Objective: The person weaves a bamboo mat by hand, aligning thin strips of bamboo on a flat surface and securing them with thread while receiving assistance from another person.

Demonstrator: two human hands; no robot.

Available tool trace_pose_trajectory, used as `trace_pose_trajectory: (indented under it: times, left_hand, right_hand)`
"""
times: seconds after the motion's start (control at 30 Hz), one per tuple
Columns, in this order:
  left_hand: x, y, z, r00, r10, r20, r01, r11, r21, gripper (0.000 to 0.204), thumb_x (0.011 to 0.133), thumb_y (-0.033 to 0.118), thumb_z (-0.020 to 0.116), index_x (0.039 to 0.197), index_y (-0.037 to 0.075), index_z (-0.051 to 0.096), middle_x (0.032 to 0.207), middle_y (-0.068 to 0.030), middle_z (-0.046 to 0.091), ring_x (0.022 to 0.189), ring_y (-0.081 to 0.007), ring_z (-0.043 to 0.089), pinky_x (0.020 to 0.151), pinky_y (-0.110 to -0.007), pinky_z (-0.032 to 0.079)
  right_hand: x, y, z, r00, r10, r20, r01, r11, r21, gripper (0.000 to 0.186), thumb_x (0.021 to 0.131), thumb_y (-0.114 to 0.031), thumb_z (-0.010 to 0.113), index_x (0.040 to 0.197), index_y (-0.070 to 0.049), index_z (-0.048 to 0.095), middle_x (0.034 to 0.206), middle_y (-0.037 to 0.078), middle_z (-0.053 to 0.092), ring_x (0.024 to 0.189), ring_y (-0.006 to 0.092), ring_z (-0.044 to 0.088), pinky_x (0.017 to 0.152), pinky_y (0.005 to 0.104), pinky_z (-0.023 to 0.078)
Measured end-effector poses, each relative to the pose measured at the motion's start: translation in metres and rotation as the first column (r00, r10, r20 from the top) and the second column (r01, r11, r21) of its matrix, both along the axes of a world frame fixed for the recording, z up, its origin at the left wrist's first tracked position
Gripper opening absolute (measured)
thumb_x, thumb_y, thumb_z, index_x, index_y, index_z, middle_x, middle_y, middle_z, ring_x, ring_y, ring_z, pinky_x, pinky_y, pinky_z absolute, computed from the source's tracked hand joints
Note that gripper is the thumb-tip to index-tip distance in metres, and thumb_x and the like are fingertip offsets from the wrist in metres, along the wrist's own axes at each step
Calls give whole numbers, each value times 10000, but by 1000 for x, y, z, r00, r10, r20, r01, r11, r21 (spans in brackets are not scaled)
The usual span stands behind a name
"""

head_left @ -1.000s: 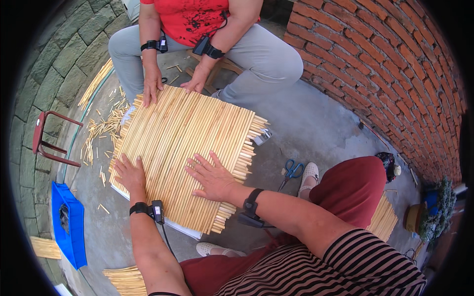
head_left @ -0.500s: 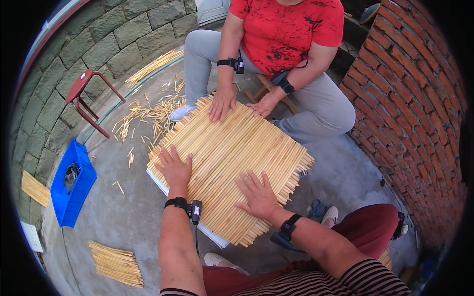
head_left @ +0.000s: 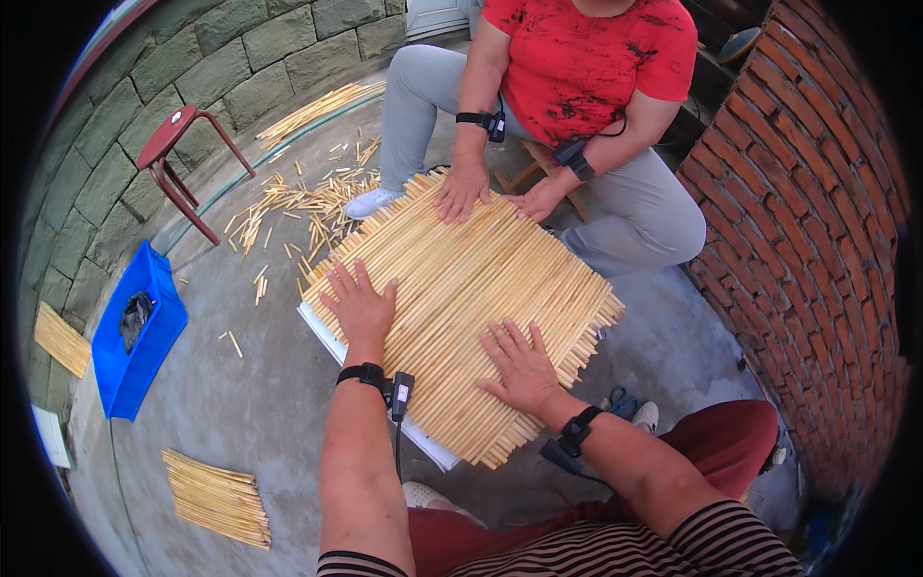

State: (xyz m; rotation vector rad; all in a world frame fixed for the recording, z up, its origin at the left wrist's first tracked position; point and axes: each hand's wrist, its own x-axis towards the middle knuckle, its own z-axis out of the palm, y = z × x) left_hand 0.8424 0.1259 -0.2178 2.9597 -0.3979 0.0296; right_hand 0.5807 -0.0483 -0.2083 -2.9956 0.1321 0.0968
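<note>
A broad layer of pale straw-coloured stalks (head_left: 452, 288) lies side by side over a white board (head_left: 322, 332), whose edge shows at the left and near side. My left hand (head_left: 361, 306) rests flat on the left part of the stalks, fingers spread. Flat on the near right part lies my right hand (head_left: 523, 367), its fingers also apart. Across from me a person in a red shirt (head_left: 596, 67) sits with one hand (head_left: 463, 190) flat on the far edge of the stalks and the other hand (head_left: 540, 198) at the far right edge.
Cut stalk pieces (head_left: 317, 207) litter the concrete floor at the far left. A red stool (head_left: 171, 135) and a blue bin (head_left: 144, 332) holding a dark bag stand left. A stalk bundle (head_left: 216, 495) lies near left. Scissors (head_left: 620, 399) lie by my foot; a brick wall (head_left: 798, 212) rises right.
The whole view has shifted slightly, so the layer appears a little further right. My hands and the other person's hands stay in much the same places on the stalks.
</note>
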Motion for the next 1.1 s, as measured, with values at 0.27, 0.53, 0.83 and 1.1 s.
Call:
trace_pose_trajectory:
  times: [0.27,0.53,0.83,1.1]
  left_hand:
    - [1,1,3,999,15,-48,-17,999,-39,900,992,666,479,1648,88,267,1715,-246,162,1600,-426,53,1232,-677,28]
    - [2,-4,11,992,4,-125,-11,999,-53,966,974,736,446,1663,95,227,1722,-247,129,1604,-422,7,1232,-676,0]
    - [0,-4,6,998,-1,-57,-2,999,-49,981,965,749,452,1659,89,237,1720,-247,142,1603,-426,22,1232,-676,3]
    - [34,15,7,940,-88,-330,17,977,-212,864,990,609,527,1647,102,288,1741,-202,92,1613,-386,-31,1244,-645,-4]
  right_hand:
    - [3,1,-4,1000,8,-2,-8,1000,4,880,984,-666,473,1643,-116,277,1702,125,266,1598,331,144,1280,582,5]
    - [1,0,-6,999,4,32,-5,999,35,911,951,-660,524,1633,-101,298,1693,145,279,1593,355,155,1270,603,14]
    - [1,-2,-8,999,20,36,-21,1000,23,949,932,-683,532,1630,-85,298,1691,154,282,1588,368,162,1269,603,18]
    - [1,0,-5,999,7,33,-7,1000,13,925,956,-707,489,1636,-109,300,1702,133,265,1595,340,153,1274,596,23]
